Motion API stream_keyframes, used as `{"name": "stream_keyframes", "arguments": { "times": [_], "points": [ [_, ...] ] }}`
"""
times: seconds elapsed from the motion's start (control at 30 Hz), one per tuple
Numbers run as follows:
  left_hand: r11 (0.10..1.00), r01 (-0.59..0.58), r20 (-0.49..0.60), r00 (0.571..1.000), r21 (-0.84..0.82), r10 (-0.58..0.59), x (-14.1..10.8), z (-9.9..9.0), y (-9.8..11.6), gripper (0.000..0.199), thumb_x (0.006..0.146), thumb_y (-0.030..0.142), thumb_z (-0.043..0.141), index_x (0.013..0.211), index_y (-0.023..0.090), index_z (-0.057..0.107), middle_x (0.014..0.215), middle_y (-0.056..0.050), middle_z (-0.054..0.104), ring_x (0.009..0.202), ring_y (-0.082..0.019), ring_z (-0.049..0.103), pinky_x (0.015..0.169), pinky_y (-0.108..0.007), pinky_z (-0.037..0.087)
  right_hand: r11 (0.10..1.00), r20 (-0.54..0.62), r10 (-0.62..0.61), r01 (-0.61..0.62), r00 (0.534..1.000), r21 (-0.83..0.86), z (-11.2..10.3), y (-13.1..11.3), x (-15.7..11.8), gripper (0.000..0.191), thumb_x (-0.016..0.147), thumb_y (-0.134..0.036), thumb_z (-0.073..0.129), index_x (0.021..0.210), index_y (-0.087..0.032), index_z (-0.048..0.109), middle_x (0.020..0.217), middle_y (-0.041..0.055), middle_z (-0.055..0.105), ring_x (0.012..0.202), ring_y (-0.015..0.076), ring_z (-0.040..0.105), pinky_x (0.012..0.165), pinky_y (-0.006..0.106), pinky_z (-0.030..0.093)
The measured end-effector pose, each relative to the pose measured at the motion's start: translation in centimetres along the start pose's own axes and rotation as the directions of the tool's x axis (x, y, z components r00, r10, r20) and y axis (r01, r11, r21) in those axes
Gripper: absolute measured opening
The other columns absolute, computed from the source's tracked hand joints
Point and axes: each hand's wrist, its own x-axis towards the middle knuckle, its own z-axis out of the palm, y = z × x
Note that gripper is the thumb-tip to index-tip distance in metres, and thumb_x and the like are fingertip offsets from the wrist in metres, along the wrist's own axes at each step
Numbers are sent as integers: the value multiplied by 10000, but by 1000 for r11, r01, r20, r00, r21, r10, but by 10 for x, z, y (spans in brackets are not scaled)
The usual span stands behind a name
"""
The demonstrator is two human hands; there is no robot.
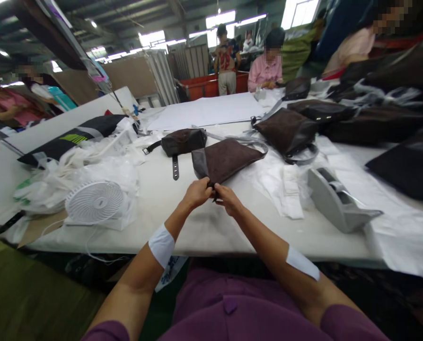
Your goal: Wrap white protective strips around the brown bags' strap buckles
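A dark brown bag with black trim lies on the white table in front of me, its near corner lifted between my hands. My left hand is closed on that corner, thumb and fingers pinched together. Close beside it, my right hand pinches the same corner or a short dark strap there; the exact part is too small to make out. Just behind sits a smaller brown and black bag, with a buckled strap to its left and a punched strap hanging toward me.
A white fan and crumpled plastic bags lie left. On the right stand a grey tape dispenser, white plastic sleeves and several more dark bags. A co-worker in pink sits across the table.
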Motion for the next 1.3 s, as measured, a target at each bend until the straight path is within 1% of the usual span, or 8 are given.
{"name": "stream_keyframes", "arguments": {
  "times": [0.2,0.37,0.57,0.73,0.83,0.97,1.13,1.3],
  "points": [
    [963,52,19,998,264,-59,-56,69,14,228,893,316,404,1042,190,521,808,-94,677,798,-269,656,676,-328,453,899,12,27,-19,1000,-438,-36,29,-47,306,828,-373,502,662,-142,615,494,-10,529,460,88,448,501,215,332],
    [940,134,-6,990,315,-139,-83,89,9,284,916,360,358,1078,199,527,786,-95,677,773,-281,658,664,-332,442,514,120,-156,185,980,-838,-42,37,-77,223,847,-274,502,804,-166,692,736,27,668,701,137,581,646,227,385],
    [918,155,11,985,365,-171,-83,91,-13,311,914,364,354,1087,210,561,802,-89,677,778,-277,653,660,-325,437,80,94,-97,102,991,-992,-28,35,-79,381,946,-304,317,953,-170,673,932,130,687,841,223,631,716,315,446],
    [965,125,-192,978,229,-81,-87,104,-51,293,901,328,371,1042,172,575,956,-110,649,850,-251,622,735,-346,470,159,220,-210,255,953,-954,-66,34,-92,258,908,-295,449,962,-183,675,904,86,679,896,200,604,783,291,457],
    [995,-11,-461,886,103,58,-93,99,-57,382,841,362,508,1136,121,539,1092,-161,601,1028,-291,561,902,-431,444,275,-12,-512,150,859,-950,-125,27,-109,242,889,-274,490,1025,-160,655,965,89,662,938,196,577,878,303,437],
    [968,-243,-614,773,-57,158,-97,84,-7,424,820,289,571,1219,163,504,1160,-138,579,1101,-273,524,969,-441,418,239,-253,-697,-115,671,-964,-201,19,-126,335,861,-253,492,1139,-115,616,1036,138,607,964,246,530,913,378,409],
    [842,-491,-197,869,-224,454,-53,98,83,286,871,245,492,1141,219,584,1085,-78,642,1043,-229,555,943,-395,440,50,-262,-549,-282,793,-958,-224,24,-131,368,853,-306,508,1173,-175,632,1105,145,562,1002,267,482,856,377,399],
    [838,-444,-94,894,-318,438,28,148,118,309,842,147,486,1128,162,601,1150,-87,636,1107,-208,550,1003,-383,422,-23,-247,-600,-325,761,-945,-212,28,-135,448,826,-462,545,1184,-204,622,1338,160,458,1166,337,397,896,444,340]
  ]
}}
